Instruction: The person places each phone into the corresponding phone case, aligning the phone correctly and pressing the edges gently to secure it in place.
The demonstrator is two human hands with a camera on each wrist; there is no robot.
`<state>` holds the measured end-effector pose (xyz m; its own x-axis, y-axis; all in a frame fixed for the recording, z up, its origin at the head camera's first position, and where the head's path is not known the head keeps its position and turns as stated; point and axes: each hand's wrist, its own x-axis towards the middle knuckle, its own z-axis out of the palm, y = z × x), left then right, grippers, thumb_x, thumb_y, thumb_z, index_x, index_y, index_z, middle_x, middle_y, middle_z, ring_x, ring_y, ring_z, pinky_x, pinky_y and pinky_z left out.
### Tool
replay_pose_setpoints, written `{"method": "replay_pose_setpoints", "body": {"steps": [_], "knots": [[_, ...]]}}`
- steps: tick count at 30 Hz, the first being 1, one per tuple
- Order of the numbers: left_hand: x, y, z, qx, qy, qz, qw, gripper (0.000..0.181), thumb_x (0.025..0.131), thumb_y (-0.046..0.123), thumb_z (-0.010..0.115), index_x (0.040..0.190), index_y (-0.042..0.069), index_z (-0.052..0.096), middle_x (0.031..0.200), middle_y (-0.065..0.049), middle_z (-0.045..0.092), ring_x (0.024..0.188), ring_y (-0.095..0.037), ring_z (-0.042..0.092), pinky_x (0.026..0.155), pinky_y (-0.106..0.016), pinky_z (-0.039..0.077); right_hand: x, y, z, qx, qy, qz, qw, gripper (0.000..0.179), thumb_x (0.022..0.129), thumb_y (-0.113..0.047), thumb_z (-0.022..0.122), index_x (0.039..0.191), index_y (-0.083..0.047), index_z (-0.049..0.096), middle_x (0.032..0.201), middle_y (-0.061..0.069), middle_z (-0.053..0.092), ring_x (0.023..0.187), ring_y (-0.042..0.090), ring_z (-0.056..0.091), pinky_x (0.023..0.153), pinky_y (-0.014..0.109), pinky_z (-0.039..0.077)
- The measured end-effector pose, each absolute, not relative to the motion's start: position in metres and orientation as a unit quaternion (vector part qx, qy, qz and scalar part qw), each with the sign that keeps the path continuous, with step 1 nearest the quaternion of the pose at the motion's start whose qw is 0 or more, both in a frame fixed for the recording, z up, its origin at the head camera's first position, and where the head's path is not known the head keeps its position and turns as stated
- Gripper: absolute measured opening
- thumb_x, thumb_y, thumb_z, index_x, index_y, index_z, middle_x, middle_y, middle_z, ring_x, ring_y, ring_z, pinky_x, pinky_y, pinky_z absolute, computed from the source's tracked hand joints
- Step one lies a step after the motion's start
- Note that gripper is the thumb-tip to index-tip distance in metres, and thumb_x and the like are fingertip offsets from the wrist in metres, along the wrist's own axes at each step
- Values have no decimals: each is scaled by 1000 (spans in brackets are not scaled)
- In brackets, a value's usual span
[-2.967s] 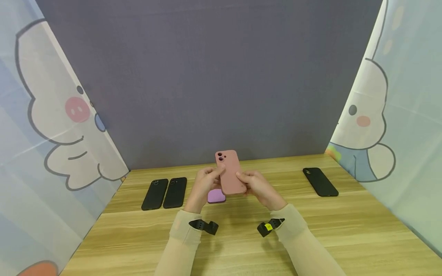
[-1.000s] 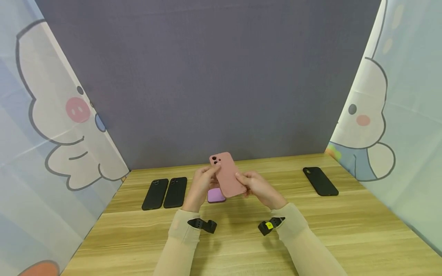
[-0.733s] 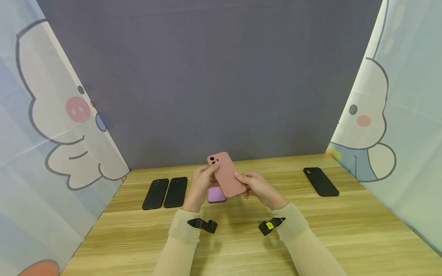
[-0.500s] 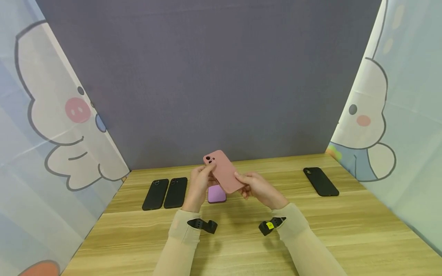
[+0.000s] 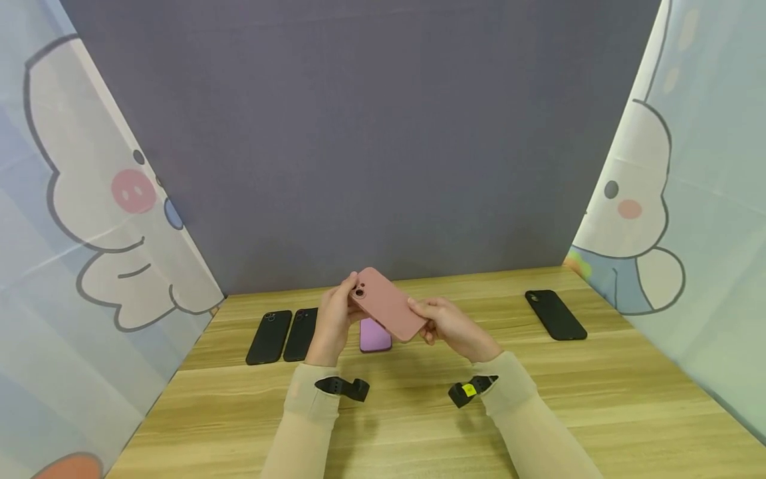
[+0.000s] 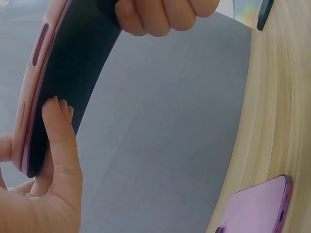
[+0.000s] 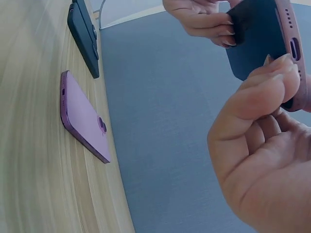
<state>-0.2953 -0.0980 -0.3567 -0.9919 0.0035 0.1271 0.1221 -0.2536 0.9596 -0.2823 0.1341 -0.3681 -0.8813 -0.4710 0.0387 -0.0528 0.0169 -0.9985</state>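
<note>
Both hands hold a phone in a pink phone case above the table, its camera end pointing up and left. My left hand grips the camera end, thumb at the corner beside the lenses and fingers underneath. My right hand pinches the opposite end, thumb on the back and fingers below. In the left wrist view the phone's dark screen faces me, with a thin purple edge along the pink rim. The right wrist view shows the charging port near the right fingertips. A lilac phone lies on the table beneath.
Two black phone cases lie side by side on the left of the wooden table; the left arm partly covers one. Another black phone case lies on the right. A grey backdrop stands behind, with printed curtains at both sides.
The pink-cased phone has turned counterclockwise, its camera end swinging left and tilting down. My left hand has shifted left, its thumb moving from the back to the corner. My right hand keeps its grip.
</note>
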Motion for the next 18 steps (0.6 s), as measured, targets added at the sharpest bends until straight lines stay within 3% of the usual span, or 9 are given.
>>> {"method": "replay_pose_setpoints", "body": {"steps": [12, 18], "knots": [[-295, -95, -356, -21, -616, -782, 97, 50, 105, 40, 57, 103, -8, 71, 71, -6, 71, 63, -17, 70, 66, -32, 60, -282, 132, -368, -154, 673, -703, 169, 37, 103, -41, 58, 84, -11, 68, 70, 0, 61, 57, 10, 49, 55, 24, 43], [-294, -97, -355, -40, -595, -800, 68, 45, 107, 36, 54, 108, -7, 68, 77, -7, 71, 66, -17, 70, 69, -33, 61, -281, 132, -367, -158, 664, -713, 162, 34, 105, -35, 58, 81, -12, 65, 69, -1, 59, 57, 8, 48, 55, 22, 41]]}}
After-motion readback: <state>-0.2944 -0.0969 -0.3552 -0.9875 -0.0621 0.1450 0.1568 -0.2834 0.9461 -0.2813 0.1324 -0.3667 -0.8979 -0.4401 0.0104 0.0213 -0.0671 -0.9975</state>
